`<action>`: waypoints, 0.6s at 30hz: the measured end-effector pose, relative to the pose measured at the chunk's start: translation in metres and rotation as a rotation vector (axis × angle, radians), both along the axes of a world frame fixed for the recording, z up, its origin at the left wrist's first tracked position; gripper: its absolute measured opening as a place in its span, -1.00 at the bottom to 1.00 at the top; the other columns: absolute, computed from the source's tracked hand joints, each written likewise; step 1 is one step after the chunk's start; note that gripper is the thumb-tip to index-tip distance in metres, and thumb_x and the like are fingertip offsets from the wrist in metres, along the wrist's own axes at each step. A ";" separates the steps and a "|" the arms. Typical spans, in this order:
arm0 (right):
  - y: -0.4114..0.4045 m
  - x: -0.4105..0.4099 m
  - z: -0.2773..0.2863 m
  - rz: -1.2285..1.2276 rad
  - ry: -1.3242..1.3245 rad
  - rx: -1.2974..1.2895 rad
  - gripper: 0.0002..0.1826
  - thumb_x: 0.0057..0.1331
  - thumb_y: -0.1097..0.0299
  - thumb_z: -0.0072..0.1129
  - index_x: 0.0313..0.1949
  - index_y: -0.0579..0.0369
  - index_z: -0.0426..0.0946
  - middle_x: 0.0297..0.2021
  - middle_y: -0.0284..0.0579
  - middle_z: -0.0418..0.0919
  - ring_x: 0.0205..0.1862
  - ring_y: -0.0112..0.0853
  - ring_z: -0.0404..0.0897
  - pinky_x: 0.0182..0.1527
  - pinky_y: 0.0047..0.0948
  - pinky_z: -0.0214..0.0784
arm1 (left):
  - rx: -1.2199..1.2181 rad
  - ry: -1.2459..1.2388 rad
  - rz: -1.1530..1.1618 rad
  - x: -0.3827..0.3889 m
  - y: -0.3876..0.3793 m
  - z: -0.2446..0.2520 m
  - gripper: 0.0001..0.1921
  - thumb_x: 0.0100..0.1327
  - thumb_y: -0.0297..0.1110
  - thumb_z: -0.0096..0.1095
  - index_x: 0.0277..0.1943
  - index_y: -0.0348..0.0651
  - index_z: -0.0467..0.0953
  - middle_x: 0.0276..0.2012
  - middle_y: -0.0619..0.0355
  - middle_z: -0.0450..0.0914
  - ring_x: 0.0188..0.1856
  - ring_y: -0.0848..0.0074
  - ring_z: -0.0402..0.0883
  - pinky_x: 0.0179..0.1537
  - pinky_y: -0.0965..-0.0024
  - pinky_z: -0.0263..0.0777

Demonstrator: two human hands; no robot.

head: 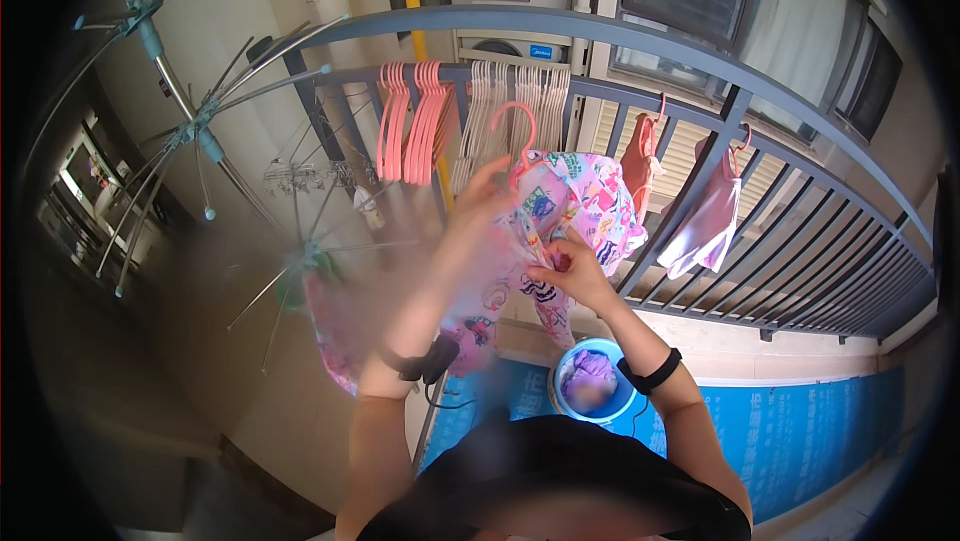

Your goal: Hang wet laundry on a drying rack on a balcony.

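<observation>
A pink plastic hanger (527, 134) carries a pink garment with a colourful print (592, 196) in front of the balcony railing. My left hand (484, 192) is at the left side of this hanger, by the garment's edge; blur hides whether its fingers grip anything. With thumb and fingers, my right hand (574, 267) pinches the front of the printed garment. Its lower part hangs down above a blue bucket (628, 400), which holds purple cloth (589, 372).
Pink hangers (394, 128) and white hangers (480, 121) hang in bunches on the grey railing (600, 91). Farther right hang an orange-pink garment (637, 158) and a pale pink one (709, 218). A drying rack (169, 80) with thin metal arms stands at the left. Blue sheeting (795, 436) covers the floor.
</observation>
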State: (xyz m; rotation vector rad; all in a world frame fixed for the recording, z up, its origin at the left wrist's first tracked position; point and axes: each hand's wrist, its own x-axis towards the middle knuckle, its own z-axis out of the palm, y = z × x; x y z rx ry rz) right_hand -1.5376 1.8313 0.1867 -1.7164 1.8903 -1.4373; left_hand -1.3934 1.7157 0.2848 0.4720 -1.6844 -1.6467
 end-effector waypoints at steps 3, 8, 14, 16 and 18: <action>0.006 -0.018 -0.004 0.193 -0.330 0.136 -0.81 0.03 0.32 0.30 -0.47 0.09 0.47 -0.55 -0.40 0.31 -0.58 -0.66 0.18 -0.55 -0.65 0.01 | -0.091 0.014 -0.002 0.007 -0.011 -0.012 -0.50 0.01 -0.55 0.15 0.09 -0.11 0.34 -0.39 0.31 0.32 -0.39 0.70 0.28 -0.31 0.67 0.14; -0.005 0.004 0.021 0.144 -0.164 -0.013 -0.70 0.00 0.27 0.31 -0.33 0.13 0.46 -0.42 -0.28 0.34 -0.50 -0.56 0.29 -0.46 -0.57 0.15 | 0.000 -0.047 -0.117 0.009 -0.006 -0.023 -0.53 -0.01 -0.62 0.16 0.02 -0.06 0.43 -0.33 0.28 0.39 -0.31 0.67 0.34 -0.27 0.59 0.24; -0.019 0.019 0.017 -0.035 -0.001 0.003 -0.67 0.01 0.28 0.30 -0.28 0.17 0.46 -0.31 -0.19 0.30 -0.43 -0.49 0.34 -0.31 -0.50 0.22 | -0.242 -0.114 0.036 0.007 -0.004 -0.033 -0.57 -0.04 -0.64 0.15 -0.07 -0.03 0.51 -0.23 0.19 0.37 -0.26 0.61 0.36 -0.23 0.61 0.24; -0.022 0.004 0.005 0.114 -0.311 0.106 -0.79 0.08 0.33 0.23 -0.38 0.19 0.45 -0.36 -0.29 0.27 -0.47 -0.59 0.25 -0.38 -0.55 0.15 | -0.312 -0.125 0.082 0.012 -0.007 -0.034 -0.54 -0.03 -0.64 0.14 -0.03 0.02 0.49 -0.24 0.18 0.38 -0.23 0.57 0.38 -0.21 0.60 0.25; -0.021 -0.005 0.004 0.177 -0.391 0.116 -0.83 0.12 0.36 0.18 -0.42 0.18 0.44 -0.42 -0.34 0.25 -0.50 -0.63 0.20 -0.43 -0.58 0.09 | -0.409 -0.089 0.169 0.014 -0.007 -0.032 -0.56 -0.03 -0.63 0.18 -0.04 -0.05 0.49 -0.27 0.24 0.38 -0.38 0.67 0.30 -0.36 0.63 0.19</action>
